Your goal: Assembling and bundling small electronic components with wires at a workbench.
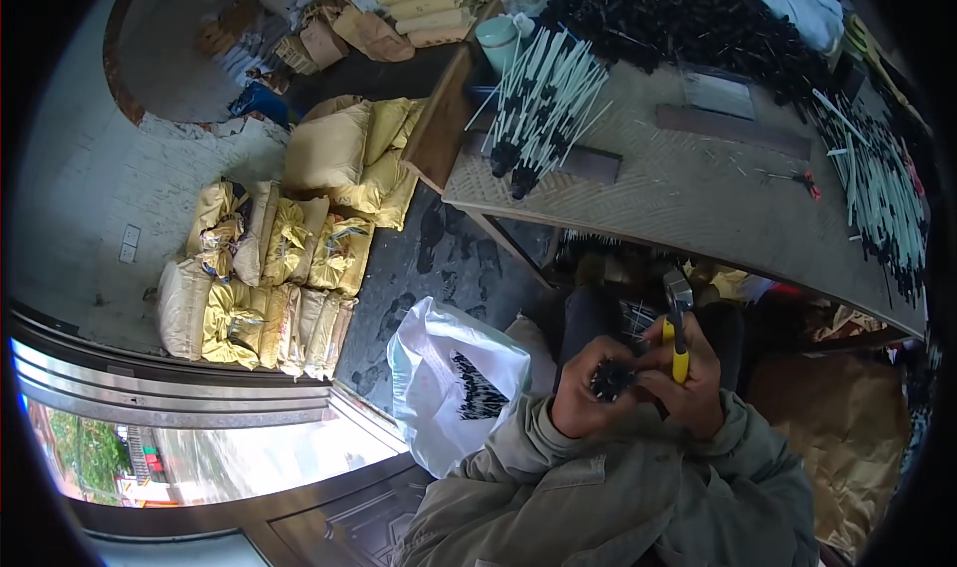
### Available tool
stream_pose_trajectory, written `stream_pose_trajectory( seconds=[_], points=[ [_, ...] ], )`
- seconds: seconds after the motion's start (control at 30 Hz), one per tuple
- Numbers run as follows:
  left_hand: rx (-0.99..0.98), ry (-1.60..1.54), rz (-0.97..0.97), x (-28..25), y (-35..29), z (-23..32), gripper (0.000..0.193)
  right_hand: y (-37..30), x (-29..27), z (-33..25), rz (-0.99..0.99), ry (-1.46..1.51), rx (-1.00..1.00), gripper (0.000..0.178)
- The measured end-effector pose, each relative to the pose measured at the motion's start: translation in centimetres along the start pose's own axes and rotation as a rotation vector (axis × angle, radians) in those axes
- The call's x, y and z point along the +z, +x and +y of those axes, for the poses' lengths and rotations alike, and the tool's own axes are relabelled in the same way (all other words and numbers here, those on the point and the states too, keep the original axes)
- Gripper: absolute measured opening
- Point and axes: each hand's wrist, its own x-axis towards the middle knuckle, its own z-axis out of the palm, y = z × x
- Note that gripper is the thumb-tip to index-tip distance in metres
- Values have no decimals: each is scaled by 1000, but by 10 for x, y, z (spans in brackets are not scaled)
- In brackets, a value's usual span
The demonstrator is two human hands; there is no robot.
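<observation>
My left hand (581,392) is closed round a dark round piece with a ridged, star-like end (611,379), held above my lap. Close against it on the right is my right hand (701,392), its fingers wrapped round yellow-handled pliers (680,334). The metal head of the pliers points away from me, toward the table. My right fingertips seem to touch the dark piece too, though the contact is partly hidden. To the left of my hands stands a white sack (429,368) with many small black pieces inside.
The wooden table (698,168) bears a bundle of white sticks with black ends (538,98), a black heap (668,13), more sticks (877,188) and a small red-handled tool (809,185). Stacked yellow sacks (329,148) stand at left; brown paper (827,427) lies at right.
</observation>
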Motion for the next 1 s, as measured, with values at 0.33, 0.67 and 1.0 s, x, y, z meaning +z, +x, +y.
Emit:
stream_pose_trajectory(
  seconds=[0.33, 0.67, 1.0],
  points=[
    [11, 85, 233, 15, -7, 2, 33, -18, 18, 9, 165, -97, -262, 14],
    [11, 145, -79, 7, 8, 4, 30, 8, -19, -2, 22, -381, -326, 12],
    [46, -142, -75, -15, 3, -16, 24, 4, -20, 10, -108, -333, -273, 16]
  ],
)
